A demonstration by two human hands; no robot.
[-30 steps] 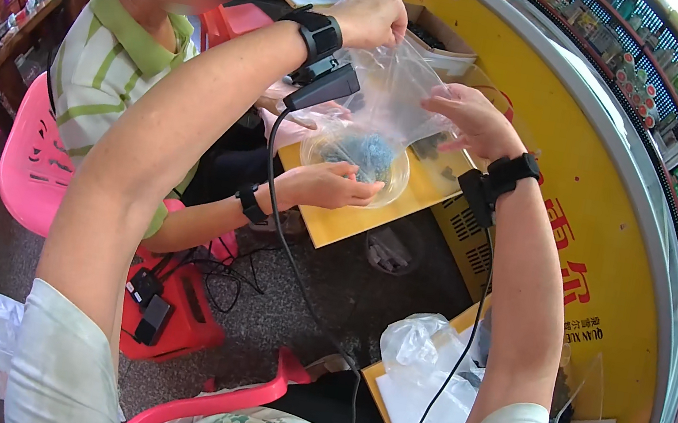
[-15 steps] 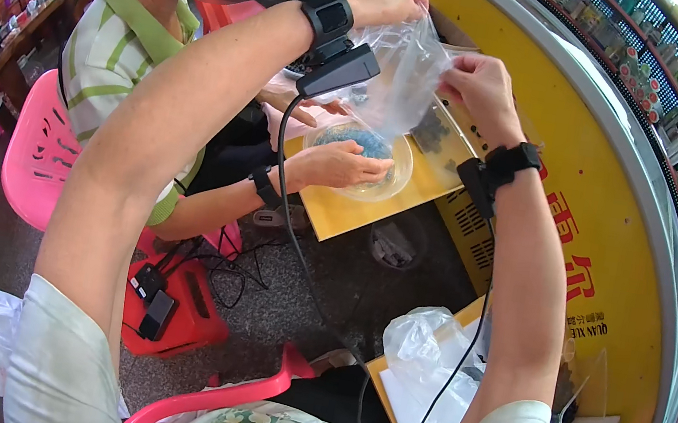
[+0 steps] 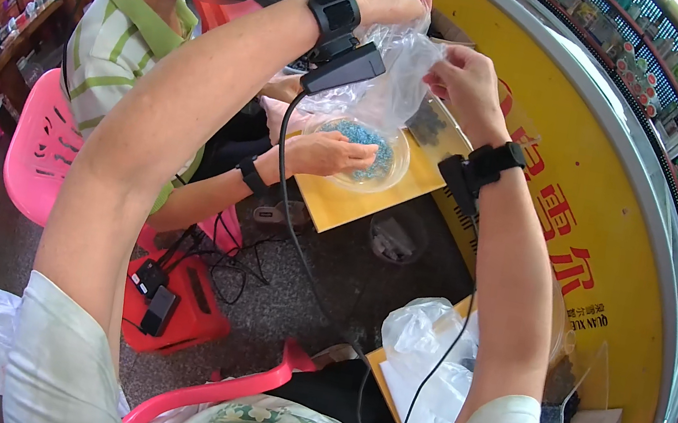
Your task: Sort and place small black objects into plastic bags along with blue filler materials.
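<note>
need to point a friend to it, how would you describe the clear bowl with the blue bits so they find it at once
Start at the small yellow-topped table beside the curved yellow counter. On it sits a shallow, round, clear plastic bowl of small blue pieces, a seated person's hand resting in it. It is the only blue-filled dish there.

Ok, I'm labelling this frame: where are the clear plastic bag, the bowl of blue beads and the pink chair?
clear plastic bag [image 3: 393, 77], head view, crinkled middle between the hands.
bowl of blue beads [image 3: 395, 170], head view, right rim.
pink chair [image 3: 39, 152], head view, backrest.
</note>
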